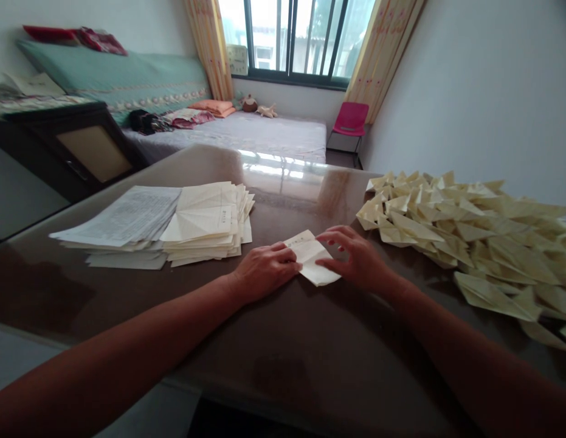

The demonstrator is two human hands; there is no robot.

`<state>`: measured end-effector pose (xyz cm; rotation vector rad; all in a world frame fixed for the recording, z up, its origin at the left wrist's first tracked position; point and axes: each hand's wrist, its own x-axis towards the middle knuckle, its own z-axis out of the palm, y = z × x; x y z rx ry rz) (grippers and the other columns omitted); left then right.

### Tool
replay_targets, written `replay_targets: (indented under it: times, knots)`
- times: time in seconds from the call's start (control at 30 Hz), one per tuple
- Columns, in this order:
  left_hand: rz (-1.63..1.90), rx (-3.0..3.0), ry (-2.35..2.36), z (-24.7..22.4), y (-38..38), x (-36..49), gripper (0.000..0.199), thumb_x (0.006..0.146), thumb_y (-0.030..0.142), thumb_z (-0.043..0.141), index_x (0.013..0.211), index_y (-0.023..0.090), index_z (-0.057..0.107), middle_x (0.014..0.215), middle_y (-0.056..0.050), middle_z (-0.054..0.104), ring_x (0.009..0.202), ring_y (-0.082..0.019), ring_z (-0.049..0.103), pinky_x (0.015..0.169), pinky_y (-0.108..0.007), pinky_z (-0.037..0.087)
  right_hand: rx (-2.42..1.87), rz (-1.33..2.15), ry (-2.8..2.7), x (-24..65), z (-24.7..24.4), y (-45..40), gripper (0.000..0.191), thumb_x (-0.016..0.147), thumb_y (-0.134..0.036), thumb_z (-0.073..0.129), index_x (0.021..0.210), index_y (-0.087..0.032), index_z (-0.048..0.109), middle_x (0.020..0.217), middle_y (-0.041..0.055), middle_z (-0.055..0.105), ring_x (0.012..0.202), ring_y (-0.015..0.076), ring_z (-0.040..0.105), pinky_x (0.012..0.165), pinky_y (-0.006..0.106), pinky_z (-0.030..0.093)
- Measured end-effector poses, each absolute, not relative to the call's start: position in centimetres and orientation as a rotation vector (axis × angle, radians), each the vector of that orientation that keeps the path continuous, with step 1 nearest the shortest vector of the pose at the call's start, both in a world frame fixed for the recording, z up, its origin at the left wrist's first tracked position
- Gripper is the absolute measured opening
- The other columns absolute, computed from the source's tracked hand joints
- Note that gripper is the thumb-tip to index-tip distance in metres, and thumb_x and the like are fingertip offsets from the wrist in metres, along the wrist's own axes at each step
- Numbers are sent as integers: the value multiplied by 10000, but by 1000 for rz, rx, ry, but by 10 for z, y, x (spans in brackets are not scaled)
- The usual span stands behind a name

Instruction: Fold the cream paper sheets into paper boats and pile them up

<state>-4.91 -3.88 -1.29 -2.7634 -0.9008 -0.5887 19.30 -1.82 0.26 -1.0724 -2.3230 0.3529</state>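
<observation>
A small cream sheet of paper point(312, 258), folded, with a little print near its far edge, lies on the brown table between my hands. My left hand point(270, 271) is closed over its left edge, fingers curled and pressed together there. On the other side, my right hand point(355, 258) is open, with thumb and fingers apart over the right part of the paper. Its thumb is at the paper's surface; whether it presses down I cannot tell. A stack of creased cream sheets point(203, 213) lies left of my hands, beside a stack of printed white sheets point(127, 213).
Many folded cream paper pieces point(469, 225) are heaped along the right of the glossy brown table point(283, 340). Beyond the table are a bed point(273, 131), a pink chair point(351, 118) and a window. A dark cabinet point(82, 146) stands at the left.
</observation>
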Motion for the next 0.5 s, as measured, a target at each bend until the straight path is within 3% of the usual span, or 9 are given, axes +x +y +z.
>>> replay_targets:
  times: [0.1, 0.27, 0.37, 0.5]
  knots:
    - [-595, -2765, -947, -15, -41, -48, 237, 952, 324, 457, 989, 276, 686, 924, 3, 665, 845, -119, 579, 658, -214, 443, -840, 301, -2630, 191, 14, -29, 544, 701, -550, 715, 1101, -203, 587, 1093, 92, 606, 1025, 242, 544, 879, 384, 441]
    - [-563, -2823, -902, -11, -43, -50, 252, 953, 330, 447, 988, 263, 688, 949, -6, 669, 882, -127, 594, 740, -230, 474, -788, 353, -2792, 192, 11, -32, 153, 812, -270, 629, 956, -217, 632, 955, 48, 640, 926, 197, 556, 827, 325, 422]
    - [-512, -2915, -794, -5, -43, -57, 251, 948, 296, 441, 994, 235, 681, 1014, -20, 677, 922, -134, 603, 810, -245, 481, -754, 532, -2763, 198, 7, -26, 142, 820, -215, 599, 947, -222, 661, 944, 43, 653, 898, 174, 568, 799, 281, 423]
    - [-477, -2972, -768, 2, -44, -64, 253, 895, 212, 461, 1049, 210, 662, 1071, -25, 684, 975, -155, 612, 832, -256, 489, -769, 751, -2644, 200, 9, -22, 189, 893, -317, 537, 869, -185, 670, 901, 54, 658, 815, 144, 575, 742, 247, 416]
